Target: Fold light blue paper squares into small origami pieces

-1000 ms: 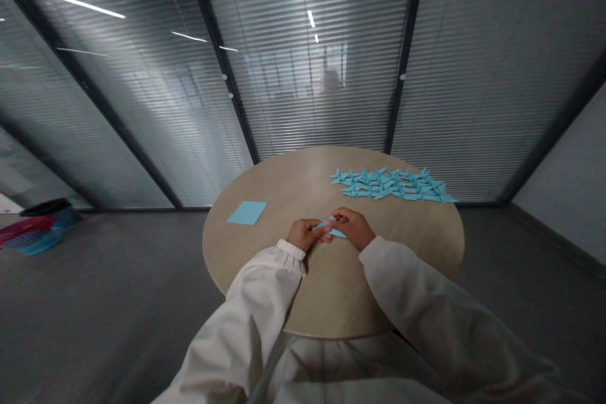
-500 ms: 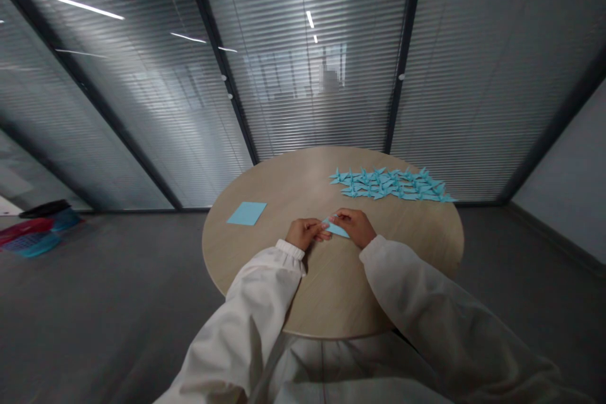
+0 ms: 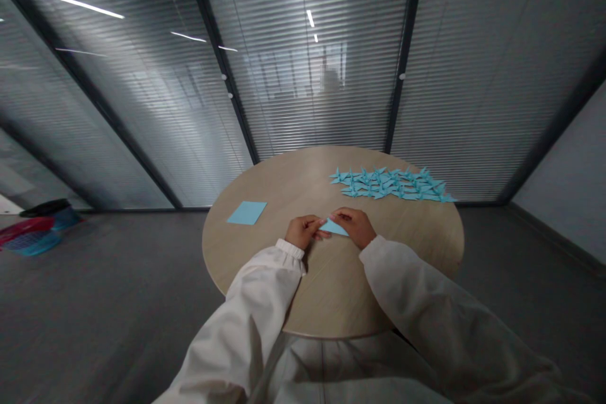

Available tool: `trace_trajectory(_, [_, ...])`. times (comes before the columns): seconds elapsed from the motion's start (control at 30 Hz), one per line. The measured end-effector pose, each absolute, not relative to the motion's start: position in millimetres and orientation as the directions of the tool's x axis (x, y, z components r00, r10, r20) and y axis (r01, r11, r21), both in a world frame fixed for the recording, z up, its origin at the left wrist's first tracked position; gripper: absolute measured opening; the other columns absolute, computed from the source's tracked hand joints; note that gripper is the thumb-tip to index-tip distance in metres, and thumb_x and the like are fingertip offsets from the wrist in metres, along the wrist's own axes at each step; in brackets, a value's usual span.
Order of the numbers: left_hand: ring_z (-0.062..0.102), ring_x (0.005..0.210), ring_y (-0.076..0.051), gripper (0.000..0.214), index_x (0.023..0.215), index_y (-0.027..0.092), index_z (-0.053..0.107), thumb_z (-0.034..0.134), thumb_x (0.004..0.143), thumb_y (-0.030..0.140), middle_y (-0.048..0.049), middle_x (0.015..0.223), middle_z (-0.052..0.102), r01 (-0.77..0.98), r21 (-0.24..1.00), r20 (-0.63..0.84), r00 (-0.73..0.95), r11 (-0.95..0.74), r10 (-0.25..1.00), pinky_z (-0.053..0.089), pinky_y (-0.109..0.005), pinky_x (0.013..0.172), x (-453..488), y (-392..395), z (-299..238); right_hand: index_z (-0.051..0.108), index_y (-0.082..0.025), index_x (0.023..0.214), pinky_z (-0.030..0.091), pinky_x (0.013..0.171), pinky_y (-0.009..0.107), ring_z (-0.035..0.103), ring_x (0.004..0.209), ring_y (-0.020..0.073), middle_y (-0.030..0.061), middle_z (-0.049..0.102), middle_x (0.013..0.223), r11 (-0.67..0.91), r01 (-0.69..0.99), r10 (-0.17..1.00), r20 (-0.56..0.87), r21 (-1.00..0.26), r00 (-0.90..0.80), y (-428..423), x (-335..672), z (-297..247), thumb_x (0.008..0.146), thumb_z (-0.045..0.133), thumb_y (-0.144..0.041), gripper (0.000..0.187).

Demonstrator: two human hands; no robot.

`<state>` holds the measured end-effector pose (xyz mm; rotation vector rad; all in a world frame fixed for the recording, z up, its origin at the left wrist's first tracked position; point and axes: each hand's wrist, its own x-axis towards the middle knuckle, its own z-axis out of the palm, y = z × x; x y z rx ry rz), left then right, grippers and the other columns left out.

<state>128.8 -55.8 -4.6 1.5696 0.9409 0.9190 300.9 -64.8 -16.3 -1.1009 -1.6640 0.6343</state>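
Note:
A small light-blue piece of folded paper [image 3: 335,227] is held between my two hands above the near middle of the round wooden table [image 3: 331,297]. My left hand [image 3: 303,231] pinches its left end with thumb and fingers. On the other side, my right hand [image 3: 354,225] grips the paper's upper right edge, fingers closed and bent down. The paper looks triangular; parts of it are covered by my fingers. To the left lies a flat stack or sheet of blue square paper [image 3: 247,213]. Folded blue paper cranes [image 3: 392,184] sit in rows at the back right.
Behind the table stands a glass wall with blinds [image 3: 312,120] in dark frames. On the floor at far left are a bin with a red liner [image 3: 31,237] and another with a black liner [image 3: 54,213]. My sleeves cross the table's near edge.
My hands have shifted very slightly, and a bit more of the folded paper's face shows between them. The paper square and the cranes stay in place.

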Motion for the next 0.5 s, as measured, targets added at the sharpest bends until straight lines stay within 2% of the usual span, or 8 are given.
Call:
trace_trajectory(0.1, [0.064,0.055,-0.016,0.04,0.071,0.012,0.059,0.062,0.067,0.052,-0.0051,0.057,0.066,0.124,0.976,0.127,0.339,-0.178,0.932,0.046,-0.021,0.048,126.9,-53.0,-6.8,0.066,-0.017,0.077,0.04,0.06,0.022,0.055,0.064,0.013,0.0006,0.063,0.069,0.426,0.36,0.902,0.422,-0.83,-0.093,-64.1,300.7,-18.1,0.078,0.054,-0.04,0.026])
trace_trajectory(0.2, [0.065,0.055,-0.017,0.04,0.072,0.012,0.06,0.061,0.067,0.052,-0.0052,0.059,0.067,0.129,0.974,0.144,0.283,-0.187,0.948,0.046,-0.022,0.048,126.7,-52.4,-6.6,0.064,-0.018,0.072,0.039,0.059,0.022,0.053,0.061,0.0122,-0.0003,0.06,0.065,0.414,0.422,0.903,0.424,-0.806,-0.076,-64.1,301.2,-18.5,0.079,0.052,-0.04,0.026])
trace_trajectory(0.33, [0.065,0.058,-0.017,0.04,0.071,0.013,0.059,0.06,0.067,0.053,-0.0069,0.064,0.068,0.124,0.979,0.12,0.282,-0.16,0.952,0.046,-0.023,0.047,127.3,-53.9,-3.9,0.063,-0.018,0.069,0.038,0.059,0.021,0.05,0.06,0.012,-0.0005,0.058,0.062,0.411,0.481,0.893,0.448,-0.774,-0.042,-64.3,302.7,-17.5,0.08,0.051,-0.039,0.026])
trace_trajectory(0.5, [0.065,0.059,-0.017,0.039,0.071,0.012,0.059,0.061,0.068,0.05,-0.0086,0.068,0.069,0.117,0.982,0.113,0.259,-0.147,0.959,0.046,-0.022,0.047,125.9,-53.9,-3.6,0.062,-0.018,0.07,0.039,0.059,0.021,0.05,0.059,0.0116,-0.001,0.058,0.062,0.398,0.434,0.894,0.449,-0.808,0.016,-61.6,304.4,-18.5,0.079,0.051,-0.039,0.026])
